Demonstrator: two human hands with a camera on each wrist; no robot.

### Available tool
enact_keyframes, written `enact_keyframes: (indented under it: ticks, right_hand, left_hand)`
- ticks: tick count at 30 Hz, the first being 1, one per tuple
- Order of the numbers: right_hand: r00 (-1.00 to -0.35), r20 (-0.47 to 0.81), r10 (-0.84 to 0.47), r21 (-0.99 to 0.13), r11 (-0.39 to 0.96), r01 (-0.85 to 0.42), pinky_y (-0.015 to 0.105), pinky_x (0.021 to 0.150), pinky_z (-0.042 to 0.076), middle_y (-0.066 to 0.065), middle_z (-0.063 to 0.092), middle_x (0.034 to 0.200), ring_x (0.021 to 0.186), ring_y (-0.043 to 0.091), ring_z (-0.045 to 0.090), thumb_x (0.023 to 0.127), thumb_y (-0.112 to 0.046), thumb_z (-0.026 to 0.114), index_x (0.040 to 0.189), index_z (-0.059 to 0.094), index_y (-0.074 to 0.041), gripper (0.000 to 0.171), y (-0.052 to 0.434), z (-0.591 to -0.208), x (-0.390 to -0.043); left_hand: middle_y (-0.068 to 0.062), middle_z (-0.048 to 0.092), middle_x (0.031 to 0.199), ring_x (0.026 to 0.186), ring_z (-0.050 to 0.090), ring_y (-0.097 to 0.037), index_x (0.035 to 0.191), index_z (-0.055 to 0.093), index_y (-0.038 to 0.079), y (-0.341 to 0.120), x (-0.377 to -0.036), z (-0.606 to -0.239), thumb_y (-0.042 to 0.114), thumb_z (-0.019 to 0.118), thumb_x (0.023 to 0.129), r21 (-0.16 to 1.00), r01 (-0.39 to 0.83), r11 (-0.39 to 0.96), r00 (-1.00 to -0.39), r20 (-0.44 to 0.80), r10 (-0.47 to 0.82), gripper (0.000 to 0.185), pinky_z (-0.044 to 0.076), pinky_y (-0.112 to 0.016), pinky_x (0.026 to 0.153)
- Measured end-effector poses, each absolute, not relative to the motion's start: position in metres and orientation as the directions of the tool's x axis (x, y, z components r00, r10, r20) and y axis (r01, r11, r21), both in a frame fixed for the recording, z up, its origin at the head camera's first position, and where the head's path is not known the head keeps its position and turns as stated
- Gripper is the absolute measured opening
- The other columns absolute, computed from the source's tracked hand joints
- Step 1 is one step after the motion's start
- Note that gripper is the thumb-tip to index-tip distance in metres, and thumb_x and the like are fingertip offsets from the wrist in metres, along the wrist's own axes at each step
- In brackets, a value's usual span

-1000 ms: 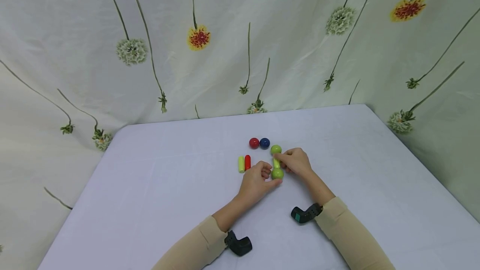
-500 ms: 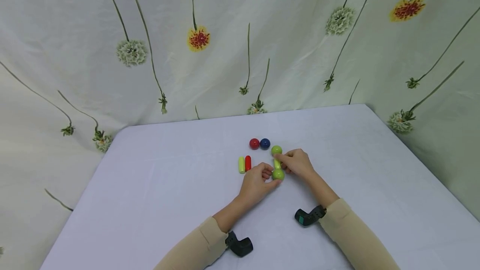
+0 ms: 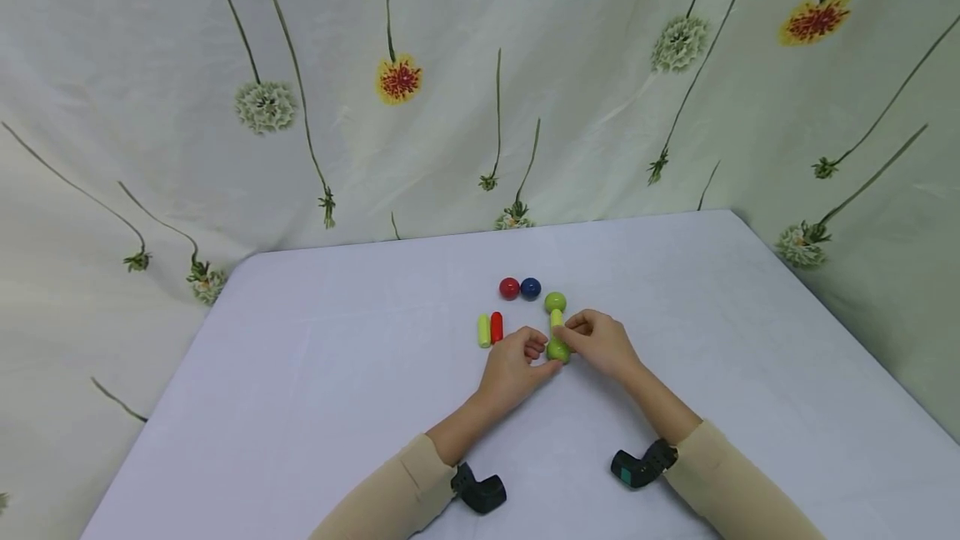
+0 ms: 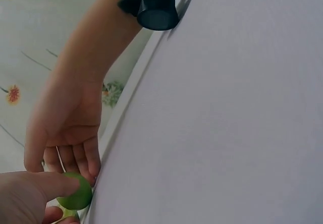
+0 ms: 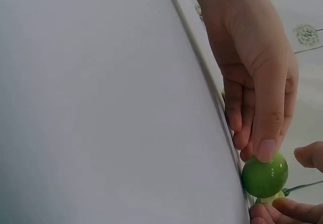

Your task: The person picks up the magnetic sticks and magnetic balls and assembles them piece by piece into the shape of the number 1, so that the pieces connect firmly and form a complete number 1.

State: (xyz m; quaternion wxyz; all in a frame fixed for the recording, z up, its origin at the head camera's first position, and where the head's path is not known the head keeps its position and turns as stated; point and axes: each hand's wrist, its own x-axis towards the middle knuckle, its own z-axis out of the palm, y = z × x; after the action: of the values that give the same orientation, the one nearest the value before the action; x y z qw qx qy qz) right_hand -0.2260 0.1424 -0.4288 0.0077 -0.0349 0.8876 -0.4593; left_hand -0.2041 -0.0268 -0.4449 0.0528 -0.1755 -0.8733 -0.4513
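A yellow-green rod [image 3: 556,319] lies lengthwise on the table between a far green ball [image 3: 555,302] and a near green ball [image 3: 558,351], the three joined in a dumbbell-like row. My left hand [image 3: 512,373] holds the near ball from its left and front, thumb on its surface; the left wrist view shows the thumb [image 4: 65,184] against it. My right hand [image 3: 602,344] pinches the rod close to the near ball, partly covering that end. In the right wrist view, its fingers [image 5: 300,211] are at the rod just beyond the ball.
A red ball [image 3: 509,288] and a dark blue ball [image 3: 530,288] sit side by side beyond the hands. Left of the row lie another yellow-green rod [image 3: 483,331] and a red rod [image 3: 497,327]. A white cloth covers the table [image 3: 337,373]; a floral curtain [image 3: 450,148] hangs behind.
My right hand has slid along the rod toward me, from beside the far ball to beside the near ball, uncovering the rod's far end. The left hand has stayed at the near ball.
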Motion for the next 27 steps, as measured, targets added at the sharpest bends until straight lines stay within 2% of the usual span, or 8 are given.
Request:
enact_keyframes:
  ticks: [5,10,18,22,27]
  right_hand:
    - [-0.993,0.075,-0.095,-0.831,0.545,-0.115,0.029,0.067,0.047,0.004,0.063,0.087,0.079,0.016,0.057,0.080,-0.034,0.071,0.100,0.060,-0.002,0.039,0.142,-0.432,-0.215]
    - [-0.988,0.105,-0.111,-0.841,0.520,-0.148,0.029,0.071,0.048,0.003,0.062,0.088,0.080,0.016,0.057,0.076,-0.028,0.075,0.100,0.059,-0.003,0.038,0.143,-0.437,-0.209]
    - [-0.985,0.133,-0.109,-0.862,0.479,-0.169,0.028,0.069,0.048,0.004,0.061,0.084,0.076,0.016,0.057,0.072,-0.019,0.078,0.098,0.059,-0.002,0.036,0.143,-0.442,-0.204]
    - [-0.986,0.125,-0.112,-0.869,0.467,-0.163,0.026,0.069,0.049,0.005,0.061,0.085,0.076,0.016,0.057,0.072,-0.017,0.078,0.098,0.059,-0.001,0.036,0.143,-0.444,-0.203]
    - [-0.986,0.124,-0.110,-0.873,0.460,-0.161,0.025,0.068,0.049,0.004,0.061,0.085,0.075,0.016,0.057,0.071,-0.017,0.079,0.097,0.060,-0.001,0.036,0.144,-0.445,-0.204]
  left_hand:
    - [-0.001,0.062,0.086,0.077,0.057,-0.011,0.097,0.061,0.005,-0.030,-0.207,-0.446,0.017,0.075,0.075,0.779,0.350,0.519,-0.934,0.249,0.257,0.028,0.049,-0.022,0.071]
    - [-0.003,0.063,0.090,0.081,0.058,-0.011,0.100,0.061,0.005,-0.036,-0.212,-0.439,0.014,0.071,0.079,0.795,0.313,0.520,-0.948,0.231,0.218,0.025,0.049,-0.022,0.073]
    - [-0.011,0.065,0.091,0.082,0.059,-0.017,0.101,0.062,-0.002,-0.051,-0.230,-0.420,0.010,0.067,0.080,0.790,0.316,0.526,-0.948,0.284,0.144,0.024,0.050,-0.027,0.074]
    - [-0.009,0.064,0.091,0.081,0.059,-0.016,0.100,0.062,-0.001,-0.060,-0.244,-0.416,0.010,0.067,0.081,0.794,0.296,0.531,-0.953,0.286,0.103,0.023,0.050,-0.028,0.075]
    - [-0.005,0.062,0.094,0.086,0.057,-0.017,0.103,0.061,0.003,-0.073,-0.260,-0.411,0.012,0.067,0.083,0.801,0.230,0.552,-0.971,0.230,0.071,0.024,0.049,-0.029,0.078]
